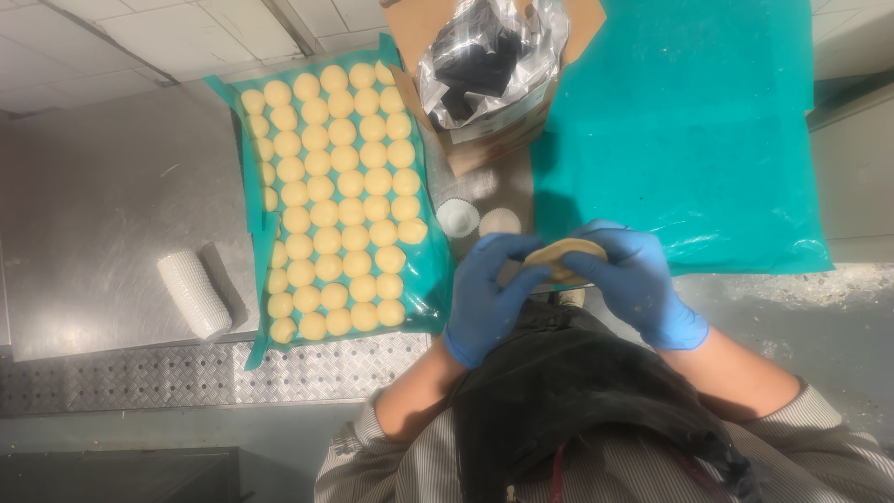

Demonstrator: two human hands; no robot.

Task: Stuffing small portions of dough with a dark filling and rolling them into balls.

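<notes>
Left hand [489,298] and right hand [638,279] (both blue-gloved) pinch a dough disc [563,253].

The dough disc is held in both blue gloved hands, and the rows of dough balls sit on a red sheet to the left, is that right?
Not quite. The dough disc is held by the left hand and right hand in blue gloves, and the dough balls lie to the left, but the head view shows their sheet is teal, not red.

Brushed, dull metal counter [102,214]; glossy teal plastic sheet [689,130]; matt pale dough balls [335,196]; brown cardboard box [484,140]; crinkly shiny foil bag [535,47].
</notes>
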